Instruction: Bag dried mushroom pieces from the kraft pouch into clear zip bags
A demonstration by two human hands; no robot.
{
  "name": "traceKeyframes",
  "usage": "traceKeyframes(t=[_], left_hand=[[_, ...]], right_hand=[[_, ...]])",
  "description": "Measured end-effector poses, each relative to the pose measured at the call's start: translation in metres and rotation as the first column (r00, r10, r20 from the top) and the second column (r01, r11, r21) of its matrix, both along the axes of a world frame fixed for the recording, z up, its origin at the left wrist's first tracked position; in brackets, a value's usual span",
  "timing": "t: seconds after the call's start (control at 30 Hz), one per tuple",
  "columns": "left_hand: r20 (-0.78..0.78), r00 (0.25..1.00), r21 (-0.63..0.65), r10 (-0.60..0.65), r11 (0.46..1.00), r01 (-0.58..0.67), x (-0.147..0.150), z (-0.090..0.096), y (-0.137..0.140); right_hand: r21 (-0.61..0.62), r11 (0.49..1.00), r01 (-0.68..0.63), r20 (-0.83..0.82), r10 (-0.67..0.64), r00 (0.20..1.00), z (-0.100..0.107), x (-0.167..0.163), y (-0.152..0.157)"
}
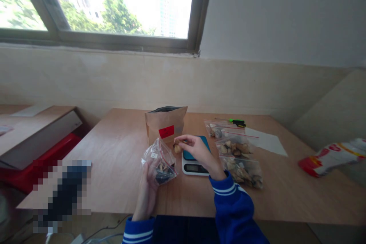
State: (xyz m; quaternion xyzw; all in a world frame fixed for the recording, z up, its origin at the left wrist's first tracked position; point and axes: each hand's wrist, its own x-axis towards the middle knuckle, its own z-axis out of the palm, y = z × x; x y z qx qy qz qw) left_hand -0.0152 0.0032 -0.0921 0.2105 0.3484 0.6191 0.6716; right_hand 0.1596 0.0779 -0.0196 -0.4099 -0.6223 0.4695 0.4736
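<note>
My left hand [148,177] is closed around a clear zip bag [161,162] that stands tilted, with dark and pale dried pieces at its bottom. Between the fingertips of my right hand [197,149] is a brownish dried mushroom piece [177,148], just right of the bag's upper part. Under my right hand lies a kitchen scale [187,169] with a blue top and a small display. Behind the bag a brown paper pouch [154,126] with a red label stands upright, its top open.
Right of the scale lie several zip bags [236,148] of dried pieces. Beyond them are a white paper sheet [265,141] and a green-and-black tool [237,122]. A red and white package [328,156] lies at the right. A pixelated dark object [67,190] is at the left edge.
</note>
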Motion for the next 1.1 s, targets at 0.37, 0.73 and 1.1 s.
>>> traceKeyframes(t=[0.37, 0.73, 1.1], left_hand=[[0.365, 0.930, -0.065, 0.042, 0.998, -0.020, -0.004, -0.015, 0.007], [0.390, 0.919, -0.104, 0.058, 0.994, -0.018, -0.006, -0.020, 0.009], [0.405, 0.913, -0.100, 0.040, 0.995, 0.001, -0.006, -0.018, 0.010]], right_hand=[[0.466, 0.883, -0.054, -0.043, 0.083, 0.996, 0.097, -0.013, 0.092], [0.607, 0.787, -0.110, 0.337, -0.129, 0.933, 0.067, -0.020, 0.097], [0.729, 0.670, -0.139, 0.443, -0.306, 0.843, 0.067, -0.021, 0.090]])
